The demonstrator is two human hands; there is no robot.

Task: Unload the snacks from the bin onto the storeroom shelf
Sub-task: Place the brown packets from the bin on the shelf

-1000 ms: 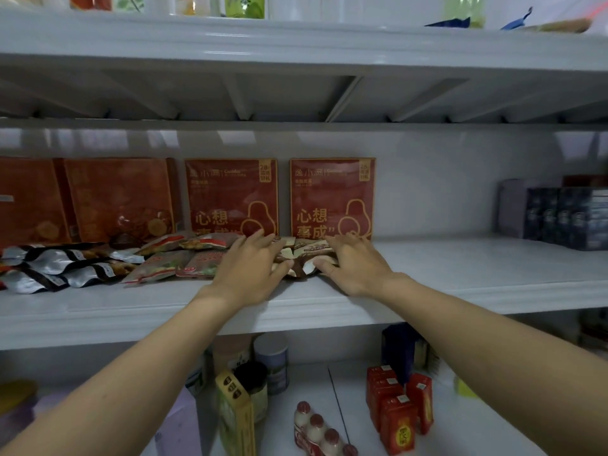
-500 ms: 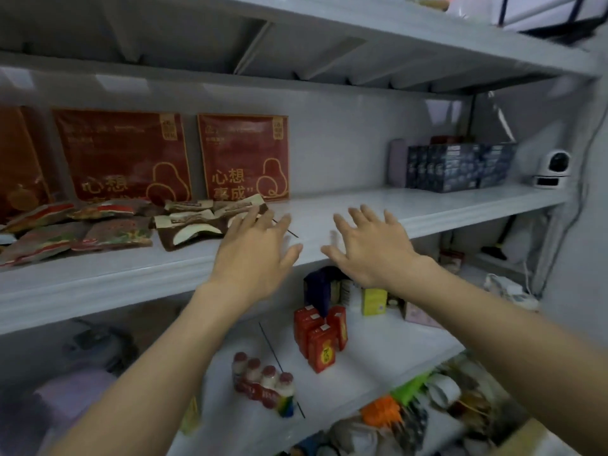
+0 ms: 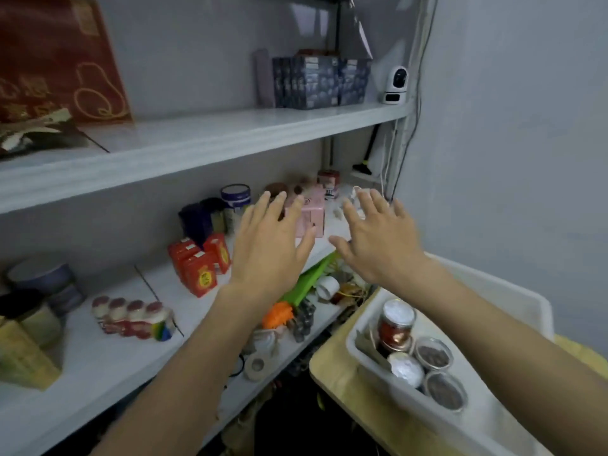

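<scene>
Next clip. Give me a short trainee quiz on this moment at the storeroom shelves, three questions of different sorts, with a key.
1. True or false: the left hand and the right hand are both open and hold nothing.
2. Where does the white bin stand? A: on the upper shelf. B: on the yellowish tabletop, right of the shelves. C: in the person's arms.
3. How many red-capped bottles show in the pack on the lower shelf?
Key: 1 true; 2 B; 3 four.
</scene>
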